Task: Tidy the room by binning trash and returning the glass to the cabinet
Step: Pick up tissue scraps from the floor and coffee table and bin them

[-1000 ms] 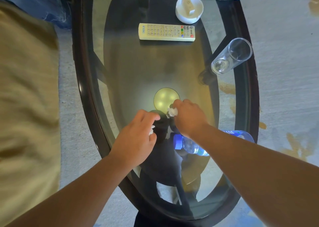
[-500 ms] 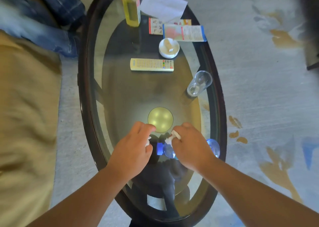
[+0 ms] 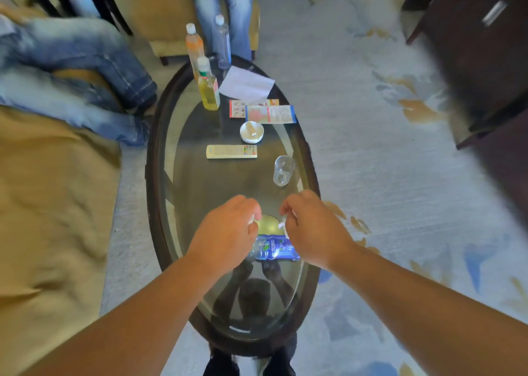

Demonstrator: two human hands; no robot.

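Both hands are up over the near half of the oval glass-topped surface with a dark wooden rim (image 3: 151, 175). The left hand (image 3: 225, 232) has its fingers curled and pinches a small white paper scrap (image 3: 251, 220) at the fingertips. The right hand (image 3: 311, 230) is clenched the same way round a second white scrap (image 3: 282, 224). The two scraps sit close together, just apart.

Right below and between the hands lies a clear plastic bottle with a blue label (image 3: 274, 250). It is on its side, long axis running across the surface from left to right, and its left end is hidden behind the left hand.

The clear drinking glass (image 3: 283, 170) stands beyond the right hand with its mouth up, close to the right rim. To its left there is bare glass out to the opposite rim.

Further back a cream remote control (image 3: 231, 151) lies crosswise, then a small white dish (image 3: 251, 132) and some printed leaflets (image 3: 270, 114). At the crowded far end are a white paper sheet (image 3: 245, 84) and a bottle of yellow liquid (image 3: 209, 90).

A tan sofa cushion (image 3: 43, 204) sits close along the left side. Open patterned carpet (image 3: 385, 175) spreads to the right, reaching a dark wooden cabinet (image 3: 485, 47) at the far right.
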